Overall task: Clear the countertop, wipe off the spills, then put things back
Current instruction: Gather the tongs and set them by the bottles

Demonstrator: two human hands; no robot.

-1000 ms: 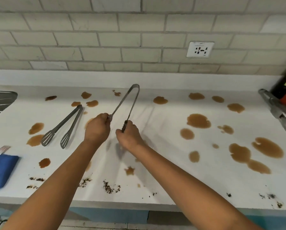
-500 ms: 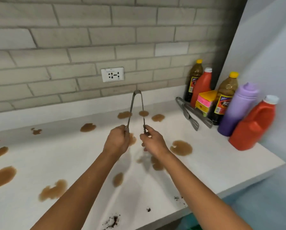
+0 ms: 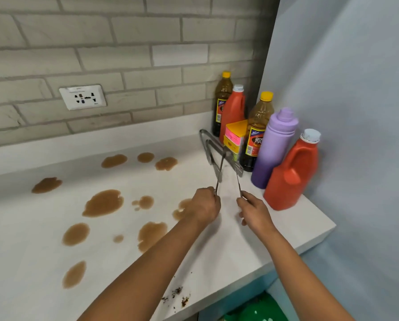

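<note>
I hold a pair of metal tongs (image 3: pixel 238 184) in both hands, their arms spread apart and the hinge end pointing away toward the back right corner. My left hand (image 3: pixel 205 206) grips one arm and my right hand (image 3: pixel 254 210) grips the other. The hinge end hangs over a second pair of tongs (image 3: pixel 204 141) that lies on the white countertop (image 3: pixel 217 246) beside the bottles. Several brown spills (image 3: pixel 103 202) cover the countertop to the left of my hands. Dark crumbs (image 3: pixel 175 293) lie near the front edge.
In the right corner stand a dark bottle (image 3: pixel 221 105), a red bottle (image 3: pixel 233 112), a yellow and pink box (image 3: pixel 235 135), a brown bottle (image 3: pixel 259 126), a purple bottle (image 3: pixel 275 147) and a red jug (image 3: pixel 291 174). A wall outlet (image 3: pixel 82 97) sits on the brick wall. The counter ends at the right.
My view has swung right along the counter. Both hands have carried the tongs to the corner by the bottles, and the tongs' arms are spread wider.
</note>
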